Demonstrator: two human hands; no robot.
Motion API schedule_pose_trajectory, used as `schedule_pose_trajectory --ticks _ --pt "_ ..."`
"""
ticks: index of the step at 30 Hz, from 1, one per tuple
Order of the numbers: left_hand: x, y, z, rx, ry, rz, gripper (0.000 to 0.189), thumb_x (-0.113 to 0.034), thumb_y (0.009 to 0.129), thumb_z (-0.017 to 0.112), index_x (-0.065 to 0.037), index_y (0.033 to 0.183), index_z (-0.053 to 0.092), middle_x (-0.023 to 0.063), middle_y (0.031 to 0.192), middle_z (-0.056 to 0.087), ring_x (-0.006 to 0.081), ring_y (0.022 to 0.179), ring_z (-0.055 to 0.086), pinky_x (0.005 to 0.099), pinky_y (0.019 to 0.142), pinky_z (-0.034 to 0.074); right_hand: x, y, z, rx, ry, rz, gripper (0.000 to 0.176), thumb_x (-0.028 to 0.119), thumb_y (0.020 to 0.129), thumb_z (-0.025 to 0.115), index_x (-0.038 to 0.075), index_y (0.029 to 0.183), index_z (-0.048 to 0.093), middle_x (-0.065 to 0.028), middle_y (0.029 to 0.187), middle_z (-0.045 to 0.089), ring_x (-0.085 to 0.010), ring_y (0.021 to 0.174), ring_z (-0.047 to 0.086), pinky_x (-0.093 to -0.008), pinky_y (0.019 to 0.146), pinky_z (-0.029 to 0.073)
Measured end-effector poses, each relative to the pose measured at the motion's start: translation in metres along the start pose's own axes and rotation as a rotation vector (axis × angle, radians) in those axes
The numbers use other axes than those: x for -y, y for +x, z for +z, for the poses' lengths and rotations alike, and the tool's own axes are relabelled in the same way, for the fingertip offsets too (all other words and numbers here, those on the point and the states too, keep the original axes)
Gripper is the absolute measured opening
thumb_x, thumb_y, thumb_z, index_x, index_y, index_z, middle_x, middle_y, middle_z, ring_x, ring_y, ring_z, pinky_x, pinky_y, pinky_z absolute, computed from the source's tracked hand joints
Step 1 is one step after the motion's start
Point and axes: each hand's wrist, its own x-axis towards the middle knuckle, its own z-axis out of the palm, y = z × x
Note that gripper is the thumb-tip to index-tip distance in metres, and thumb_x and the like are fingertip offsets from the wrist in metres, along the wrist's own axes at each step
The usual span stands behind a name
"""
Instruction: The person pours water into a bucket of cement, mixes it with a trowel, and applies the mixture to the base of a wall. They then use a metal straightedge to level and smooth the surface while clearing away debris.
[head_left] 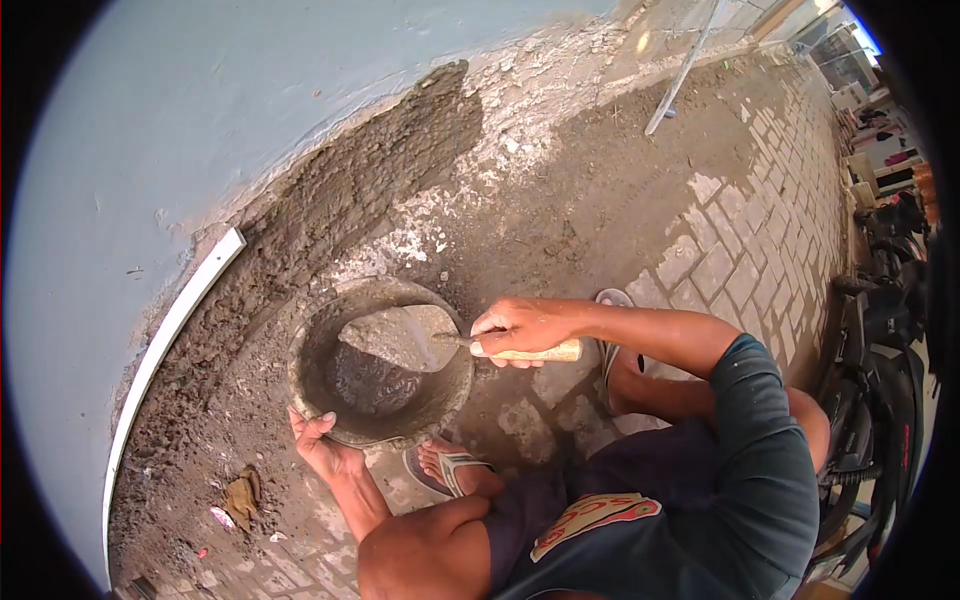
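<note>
A round bucket (455, 392) stands on the ground in front of my feet, with wet grey mortar (372, 382) at its bottom. My left hand (322, 445) grips its near left rim, thumb over the edge. In my right hand (520, 330) is the wooden handle of a trowel (400, 338). The trowel's blade lies over the bucket's opening and carries mortar on its left part. Beyond the bucket, a strip of wet, rough mortar (385, 150) covers the foot of the blue-grey wall (200, 110).
A long white strip (175, 340) leans along the wall's foot at left. Another pale bar (685, 70) stands farther off. Brick paving (740, 230) runs to the right, beside motorbikes (880, 400). Brown scraps (241, 498) lie at lower left.
</note>
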Motion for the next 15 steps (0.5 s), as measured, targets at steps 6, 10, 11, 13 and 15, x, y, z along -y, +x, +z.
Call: schedule_pose_trajectory --ticks 6,10,11,13,15 --pt "0.059 0.035 0.016 0.229 0.001 -0.121 0.071 0.009 0.060 0.047 0.002 0.131 0.047 0.0152 0.114 0.063 0.0297 0.102 0.063 0.0389 0.095 0.051 -0.029 -0.033 0.006 -0.243 0.118 -0.015 0.036 0.032 0.098 0.052 -0.002 0.086 0.056 -0.0052 0.073 0.059 -0.0121 0.055 0.056 -0.0305 0.046 0.046" --pt "0.077 0.046 0.019 0.174 0.044 -0.263 0.075 0.011 0.056 0.048 -0.002 0.130 0.048 0.0139 0.112 0.064 0.0283 0.100 0.063 0.0396 0.093 0.051 -0.037 -0.034 0.021 -0.308 0.234 0.054 0.035 0.031 0.099 0.053 -0.002 0.087 0.056 -0.0046 0.073 0.059 -0.0100 0.054 0.055 -0.0288 0.045 0.045" --pt "0.082 0.051 0.015 0.217 0.011 -0.280 0.073 0.011 0.057 0.048 -0.002 0.129 0.048 0.0140 0.110 0.064 0.0280 0.097 0.064 0.0384 0.091 0.052 -0.041 -0.031 0.025 -0.316 0.267 0.068 0.034 0.031 0.099 0.054 0.000 0.087 0.056 -0.0040 0.073 0.059 -0.0098 0.054 0.055 -0.0282 0.045 0.045" --pt "0.090 0.062 0.003 0.243 0.013 -0.289 0.072 0.010 0.057 0.049 -0.002 0.128 0.049 0.0140 0.110 0.065 0.0280 0.097 0.064 0.0384 0.091 0.052 -0.052 -0.022 0.034 -0.319 0.386 0.073 0.031 0.031 0.099 0.055 0.003 0.087 0.058 -0.0024 0.074 0.060 -0.0090 0.055 0.056 -0.0265 0.045 0.044" --pt "0.088 0.061 -0.002 0.253 -0.002 -0.321 0.068 0.010 0.057 0.049 -0.002 0.124 0.053 0.0140 0.111 0.065 0.0280 0.098 0.064 0.0380 0.091 0.052 -0.060 -0.011 0.043 -0.325 0.432 0.067 0.031 0.031 0.099 0.056 0.003 0.087 0.058 -0.0025 0.075 0.060 -0.0088 0.055 0.055 -0.0261 0.045 0.044"
